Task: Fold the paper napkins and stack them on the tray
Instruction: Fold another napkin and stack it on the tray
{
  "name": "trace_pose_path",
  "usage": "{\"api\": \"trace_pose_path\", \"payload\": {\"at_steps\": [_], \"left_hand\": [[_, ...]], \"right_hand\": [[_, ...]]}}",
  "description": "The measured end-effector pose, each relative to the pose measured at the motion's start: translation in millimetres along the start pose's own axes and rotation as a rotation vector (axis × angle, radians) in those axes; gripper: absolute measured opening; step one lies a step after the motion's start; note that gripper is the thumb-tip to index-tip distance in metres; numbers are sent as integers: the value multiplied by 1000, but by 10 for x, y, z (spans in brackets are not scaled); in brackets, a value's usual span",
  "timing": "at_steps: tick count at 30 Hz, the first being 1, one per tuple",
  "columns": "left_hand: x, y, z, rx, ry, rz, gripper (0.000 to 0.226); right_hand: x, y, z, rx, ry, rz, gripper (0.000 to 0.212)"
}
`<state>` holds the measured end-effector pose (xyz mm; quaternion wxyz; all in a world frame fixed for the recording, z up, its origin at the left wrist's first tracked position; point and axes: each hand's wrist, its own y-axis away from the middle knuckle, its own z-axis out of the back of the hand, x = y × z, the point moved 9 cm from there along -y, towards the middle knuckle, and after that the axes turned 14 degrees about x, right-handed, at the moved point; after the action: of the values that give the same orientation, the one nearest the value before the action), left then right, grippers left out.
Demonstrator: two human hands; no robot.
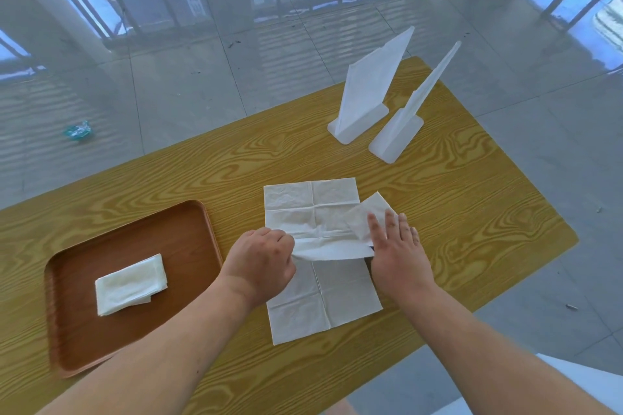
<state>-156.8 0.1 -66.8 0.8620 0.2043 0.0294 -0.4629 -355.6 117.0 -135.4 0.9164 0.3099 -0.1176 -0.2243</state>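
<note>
A white paper napkin [323,300] lies spread open on the wooden table [472,212], creased into squares. Across its middle a second napkin [333,251] is pulled into a loose band. My left hand [261,263] is closed on that band's left end. My right hand [399,253] rests flat with fingers spread on its right end, where a folded flap [365,216] sticks up. A brown tray [135,246] sits at the left with a stack of folded napkins [129,283] on it.
Two white plastic napkin holders [367,87] [404,125] stand at the table's far right. The table's right corner is near my right arm. Tiled floor surrounds the table, with a blue scrap [78,131] on it at left.
</note>
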Motion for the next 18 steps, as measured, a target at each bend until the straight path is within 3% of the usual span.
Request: {"api": "trace_pose_path", "payload": {"at_steps": [7, 11, 14, 16, 18], "left_hand": [[168, 115, -51, 42, 144, 43, 16], [265, 200, -89, 53, 175, 90, 18], [349, 261, -100, 49, 207, 160, 17], [387, 301, -94, 37, 244, 202, 15], [377, 326, -94, 38, 266, 218, 15]], "right_hand": [[352, 176, -5, -51, 76, 289, 79], [531, 270, 172, -239, -28, 250, 60], [448, 328, 343, -357, -302, 108, 36], [294, 283, 312, -243, -578, -82, 43], [343, 240, 122, 31, -806, -158, 64]]}}
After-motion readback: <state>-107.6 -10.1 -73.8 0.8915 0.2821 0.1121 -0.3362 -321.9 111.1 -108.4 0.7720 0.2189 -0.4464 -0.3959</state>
